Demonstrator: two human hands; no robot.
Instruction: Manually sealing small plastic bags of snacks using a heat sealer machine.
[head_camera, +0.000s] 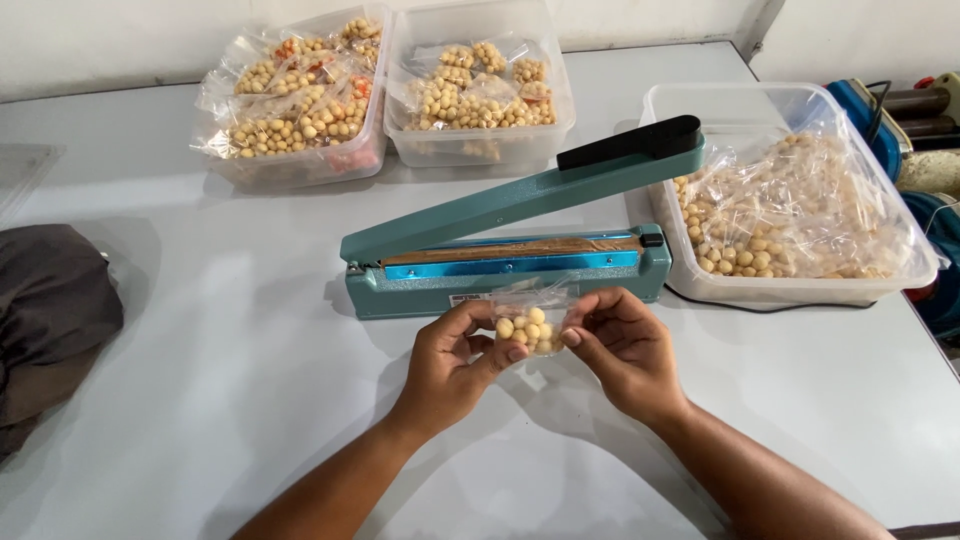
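At centre frame, my left hand (455, 355) and right hand (622, 345) pinch the small clear bag (530, 322) of round beige snacks before the open heat sealer (505, 262); next, I judge, its mouth goes flat across the sealing bar.

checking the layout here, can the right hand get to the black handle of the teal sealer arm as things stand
Probably yes: the black handle on the raised teal sealer arm stands in the open, nothing covering it. But the right hand is pinching the small clear bag of round yellow snacks.
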